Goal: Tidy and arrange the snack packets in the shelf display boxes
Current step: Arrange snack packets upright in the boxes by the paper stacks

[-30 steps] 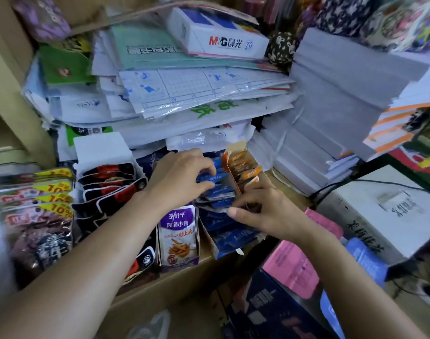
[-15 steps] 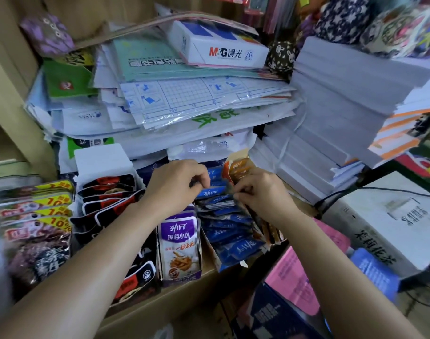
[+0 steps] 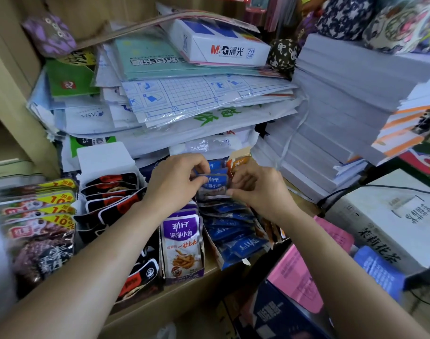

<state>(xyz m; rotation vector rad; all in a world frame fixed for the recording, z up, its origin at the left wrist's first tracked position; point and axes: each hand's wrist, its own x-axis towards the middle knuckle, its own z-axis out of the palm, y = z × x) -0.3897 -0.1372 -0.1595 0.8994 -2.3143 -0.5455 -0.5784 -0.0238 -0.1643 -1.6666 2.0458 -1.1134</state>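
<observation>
Blue snack packet (image 3: 214,185) — pinched upright from both sides, its left edge under the curled fingers (image 3: 201,182) of the left hand (image 3: 174,179), its right edge against the fingertips (image 3: 229,192) of the right hand (image 3: 258,189). Held at the back end of the blue packet row (image 3: 233,231), just above the leaning packets in the open display box (image 3: 217,255), printed face toward the camera. Backed by more blue packets directly behind, with orange packets (image 3: 240,162) at the rear right, partly hidden by the right hand. Narrow grip on both sides — thumb and forefinger closed on the packet, remaining fingers curled in. Off to the left, a purple packet (image 3: 182,245) standing at the front of its own box, then black-and-red packets (image 3: 111,192) beyond it. Overhead, a heap of plastic-wrapped sheets (image 3: 184,101) topped by a white paper ream (image 3: 223,45); at the right, grey paper stacks (image 3: 343,113).
</observation>
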